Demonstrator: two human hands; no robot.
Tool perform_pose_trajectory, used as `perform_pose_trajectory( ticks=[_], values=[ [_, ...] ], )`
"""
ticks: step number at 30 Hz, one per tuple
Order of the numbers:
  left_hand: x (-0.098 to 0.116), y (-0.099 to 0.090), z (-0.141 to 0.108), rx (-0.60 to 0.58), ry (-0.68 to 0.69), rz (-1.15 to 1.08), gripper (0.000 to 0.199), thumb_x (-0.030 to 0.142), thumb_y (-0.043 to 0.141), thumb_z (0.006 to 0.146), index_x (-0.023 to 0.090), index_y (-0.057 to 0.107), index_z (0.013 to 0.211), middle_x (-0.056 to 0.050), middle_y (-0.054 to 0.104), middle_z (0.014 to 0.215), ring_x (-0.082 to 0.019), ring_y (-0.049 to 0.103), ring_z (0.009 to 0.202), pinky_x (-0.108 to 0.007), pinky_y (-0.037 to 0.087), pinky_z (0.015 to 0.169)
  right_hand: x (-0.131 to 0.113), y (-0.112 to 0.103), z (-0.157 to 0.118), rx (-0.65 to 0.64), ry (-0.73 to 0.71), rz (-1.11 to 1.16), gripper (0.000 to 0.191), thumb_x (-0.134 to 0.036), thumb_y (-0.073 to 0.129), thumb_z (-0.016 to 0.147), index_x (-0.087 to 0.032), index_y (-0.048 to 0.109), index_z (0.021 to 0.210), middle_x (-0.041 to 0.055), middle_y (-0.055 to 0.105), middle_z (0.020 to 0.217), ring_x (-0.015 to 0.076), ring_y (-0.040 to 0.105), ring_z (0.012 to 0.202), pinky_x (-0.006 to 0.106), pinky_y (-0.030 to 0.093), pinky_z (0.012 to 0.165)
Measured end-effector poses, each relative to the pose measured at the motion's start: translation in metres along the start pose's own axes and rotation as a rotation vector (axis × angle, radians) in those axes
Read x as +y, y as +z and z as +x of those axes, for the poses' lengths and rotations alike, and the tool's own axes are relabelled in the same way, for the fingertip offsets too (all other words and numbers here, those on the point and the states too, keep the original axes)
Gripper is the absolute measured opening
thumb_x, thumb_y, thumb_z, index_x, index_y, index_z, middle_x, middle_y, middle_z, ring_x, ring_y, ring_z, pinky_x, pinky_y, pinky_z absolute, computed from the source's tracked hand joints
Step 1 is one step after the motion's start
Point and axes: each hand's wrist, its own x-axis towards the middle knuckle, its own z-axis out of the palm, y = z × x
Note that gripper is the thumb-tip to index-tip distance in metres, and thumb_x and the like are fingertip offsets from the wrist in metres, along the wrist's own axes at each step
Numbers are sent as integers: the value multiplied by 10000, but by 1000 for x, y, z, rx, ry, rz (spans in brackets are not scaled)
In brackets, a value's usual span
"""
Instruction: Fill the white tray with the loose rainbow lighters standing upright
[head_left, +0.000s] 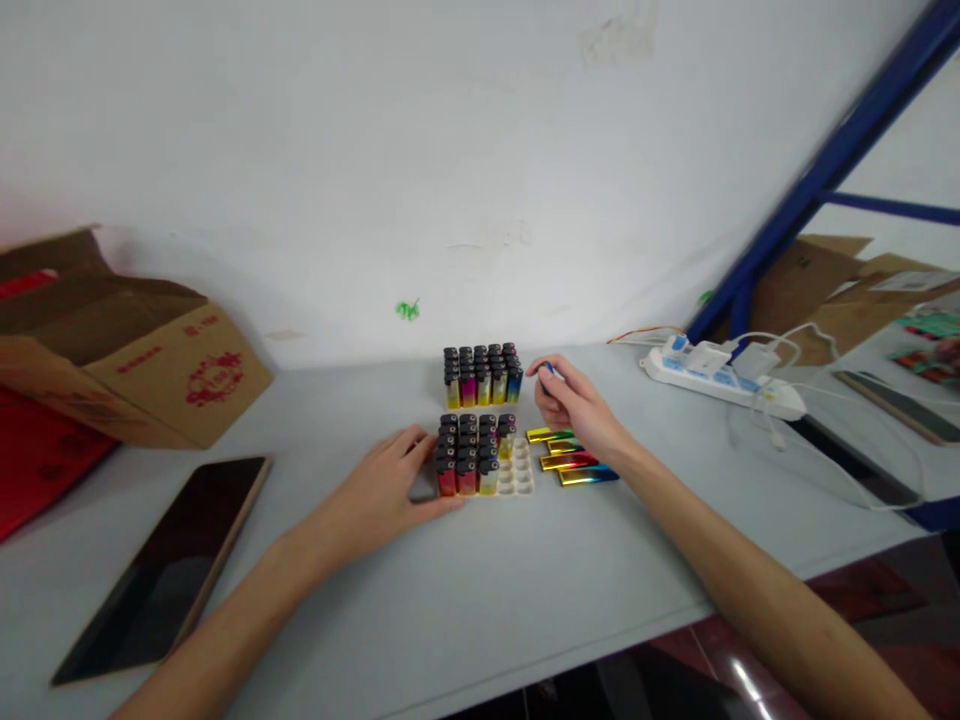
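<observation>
- Left hand: fingers spread, resting against the left side of the near tray, thumb at its front corner.
- Right hand: raised right of the rear group, fingertips closed on a small item, dark with blue; details too small to tell.
- Hands: well apart from each other.
- Near lighters: upright in the near tray, filling its left part; bare sockets at right.
- Rear lighters: upright in rows on the table, behind the near tray.
- Metallic-coloured pieces: lying flat just right of the near tray, partly hidden by the right wrist.
- Tablet: flat, left. Open carton: behind it.
- Power strip: right, plugs fitted.
</observation>
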Motion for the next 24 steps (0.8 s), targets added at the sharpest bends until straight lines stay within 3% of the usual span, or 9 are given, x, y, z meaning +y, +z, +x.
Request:
perform_pose_trajectory(
  ticks=[4, 8, 17, 21, 24],
  values=[
    [1, -1, 1, -13, -13, -7, 639, 742, 747, 938, 231, 742, 1321, -156, 731, 1377, -378, 704, 1264, -522, 557, 1171, 10, 6, -14, 42, -79, -259, 642, -867, 637, 956, -237, 599, 833, -66, 398, 643, 127, 328, 574, 282, 238, 510],
    [2, -2, 2, -7, -5, -9, 610, 748, 754, 923, 243, 760, 1264, -140, 748, 1322, -368, 726, 1194, -518, 584, 1124, 13, 11, -17, 107, -128, -428, 698, -845, 583, 982, -261, 409, 642, -46, 364, 608, 133, 337, 606, 306, 257, 565],
    [-1, -1, 3, -9, 8, -32, 609, 738, 760, 923, 245, 753, 1281, -142, 744, 1357, -366, 711, 1228, -519, 575, 1136, 18, 20, -21, 65, -103, -485, 409, -498, 522, 965, -268, 402, 649, -52, 360, 604, 140, 359, 603, 297, 279, 586],
    [-2, -1, 2, 5, 20, -31, 577, 740, 758, 925, 270, 758, 1259, -126, 750, 1354, -358, 720, 1213, -501, 589, 1114, 19, 20, -20, 65, -121, -487, 416, -492, 522, 982, -268, 394, 655, -50, 368, 601, 145, 365, 611, 296, 276, 587],
    [-1, -1, 2, 11, 20, -27, 562, 739, 756, 924, 277, 757, 1245, -118, 757, 1327, -352, 727, 1189, -491, 598, 1092, 18, 18, -20, 69, -166, -530, 502, -597, 542, 1028, -262, 407, 678, -47, 401, 629, 145, 384, 631, 299, 304, 610]
  ],
)
